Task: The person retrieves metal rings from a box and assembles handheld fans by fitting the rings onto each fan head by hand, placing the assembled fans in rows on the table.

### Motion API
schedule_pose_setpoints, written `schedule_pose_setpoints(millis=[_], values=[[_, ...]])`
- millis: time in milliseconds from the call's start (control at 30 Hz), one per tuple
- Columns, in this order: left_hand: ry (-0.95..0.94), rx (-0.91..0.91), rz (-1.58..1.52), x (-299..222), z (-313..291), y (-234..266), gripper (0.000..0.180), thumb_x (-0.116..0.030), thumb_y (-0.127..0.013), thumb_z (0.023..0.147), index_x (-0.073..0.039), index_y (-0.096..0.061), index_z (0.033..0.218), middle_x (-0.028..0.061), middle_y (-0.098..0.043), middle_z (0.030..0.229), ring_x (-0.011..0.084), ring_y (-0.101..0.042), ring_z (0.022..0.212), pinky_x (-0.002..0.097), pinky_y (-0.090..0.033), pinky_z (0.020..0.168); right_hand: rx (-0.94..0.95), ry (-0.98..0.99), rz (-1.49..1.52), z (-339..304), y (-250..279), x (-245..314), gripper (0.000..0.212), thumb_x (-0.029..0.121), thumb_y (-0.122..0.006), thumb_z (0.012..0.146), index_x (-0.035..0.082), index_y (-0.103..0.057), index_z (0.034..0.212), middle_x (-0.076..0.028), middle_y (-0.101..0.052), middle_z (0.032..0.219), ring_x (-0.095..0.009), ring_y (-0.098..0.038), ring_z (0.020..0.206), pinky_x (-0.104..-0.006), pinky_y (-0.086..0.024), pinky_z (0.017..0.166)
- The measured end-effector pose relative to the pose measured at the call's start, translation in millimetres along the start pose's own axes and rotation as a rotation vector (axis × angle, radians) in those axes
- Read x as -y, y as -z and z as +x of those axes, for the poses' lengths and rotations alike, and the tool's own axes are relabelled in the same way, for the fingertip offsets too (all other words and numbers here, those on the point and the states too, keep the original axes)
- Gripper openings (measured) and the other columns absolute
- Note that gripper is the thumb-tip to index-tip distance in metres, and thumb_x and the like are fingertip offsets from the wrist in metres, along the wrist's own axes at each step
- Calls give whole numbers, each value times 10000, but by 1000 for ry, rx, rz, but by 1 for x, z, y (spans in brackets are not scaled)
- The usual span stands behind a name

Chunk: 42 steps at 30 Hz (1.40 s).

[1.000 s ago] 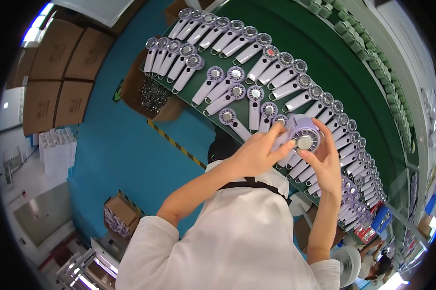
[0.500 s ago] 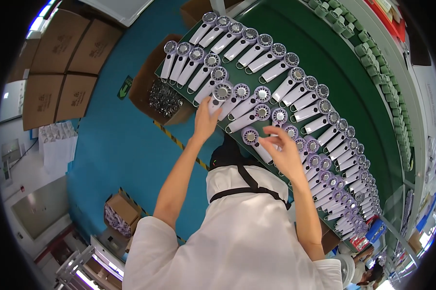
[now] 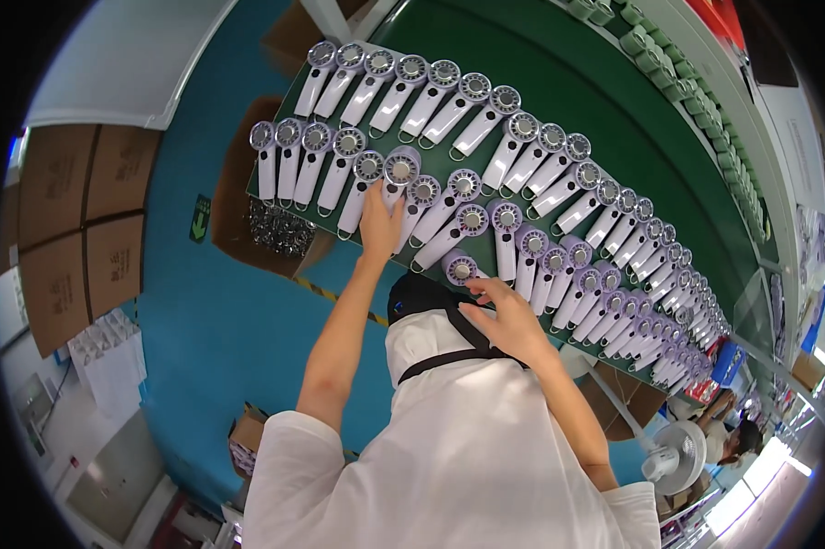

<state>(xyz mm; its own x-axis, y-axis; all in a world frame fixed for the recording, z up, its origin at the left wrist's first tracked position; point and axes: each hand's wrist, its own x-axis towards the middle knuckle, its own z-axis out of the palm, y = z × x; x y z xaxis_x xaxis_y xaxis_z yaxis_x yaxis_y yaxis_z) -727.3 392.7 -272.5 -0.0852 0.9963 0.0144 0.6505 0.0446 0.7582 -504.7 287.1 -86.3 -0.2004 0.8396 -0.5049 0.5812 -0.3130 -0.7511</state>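
My left hand (image 3: pixel 380 222) lies flat, fingers together and stretched forward, pressing on the handle of a fan (image 3: pixel 396 178) in the second row, near the left end of the surface (image 3: pixel 559 101); it pins that fan rather than pinching it. My right hand (image 3: pixel 506 317) is spread and loosely curled at the near edge, fingertips touching the handle of the lone fan (image 3: pixel 460 269) that sits in front of the rows; whether it grips it I cannot tell, since the palm hides the handle. I judge the step in hand to be squaring up the rows: the left hand nudges one fan into line while the right sets or aligns the front one. Both fans lie head up, handles toward me, like the rest. The other fans (image 3: pixel 559 197) run in slanted rows, white-handled ones at the left and lilac ones crowding toward the right end. The next move, as I read it, calls for sliding the front fan snug beside its neighbour without knocking the row behind, then lifting both hands straight off. Beyond the left edge, cartons (image 3: pixel 69 220) stand on the blue floor (image 3: pixel 220 339), and a box of metal parts (image 3: pixel 280 231) sits just below the surface's left corner.
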Motion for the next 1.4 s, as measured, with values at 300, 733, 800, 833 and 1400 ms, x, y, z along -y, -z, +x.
schedule_pose_setpoints(millis=[300, 733, 800, 833, 1400], values=[[-75, 61, 271, 64, 1, -16, 532, -181, -619, 911, 107, -451, 1325, 294, -498, 1329, 416, -459, 1257, 439, -317, 1104, -139, 28, 109, -4, 3, -29, 352, 275, -648, 875, 41, -599, 1132, -166, -616, 1078, -334, -630, 950, -409, -505, 838], [-233, 225, 745, 2, -13, -15, 476, -326, -669, 860, 84, -589, 1088, 259, -549, 1005, 434, -531, 946, 499, -440, 829, -1152, -417, 139, -129, 134, -344, 161, 134, -581, 862, 12, -680, 894, -169, -682, 771, -284, -673, 710, -385, -516, 637], [-238, 234, 796, 13, -5, -16, 453, -294, -695, 827, 84, -603, 1059, 252, -557, 973, 427, -539, 926, 497, -442, 820, -1282, -576, 91, -154, 170, -403, 182, 149, -601, 842, -17, -676, 854, -202, -678, 767, -321, -683, 735, -394, -525, 646], [-209, 242, 787, 13, -2, -17, 423, -245, -715, 801, 90, -606, 1036, 249, -556, 959, 419, -545, 909, 484, -441, 804, -1358, -653, -1, -168, 186, -418, 185, 149, -606, 836, -22, -676, 839, -212, -677, 765, -339, -684, 741, -404, -527, 648], [219, 183, -132, -183, -46, 23, 387, -199, -693, 886, -4, -529, 1178, 63, -603, 1026, 159, -600, 874, 291, -456, 738, -1229, -829, -415, -183, 295, -551, 316, 143, -723, 749, 33, -605, 1020, -222, -574, 1080, -408, -611, 960, -485, -509, 814]])
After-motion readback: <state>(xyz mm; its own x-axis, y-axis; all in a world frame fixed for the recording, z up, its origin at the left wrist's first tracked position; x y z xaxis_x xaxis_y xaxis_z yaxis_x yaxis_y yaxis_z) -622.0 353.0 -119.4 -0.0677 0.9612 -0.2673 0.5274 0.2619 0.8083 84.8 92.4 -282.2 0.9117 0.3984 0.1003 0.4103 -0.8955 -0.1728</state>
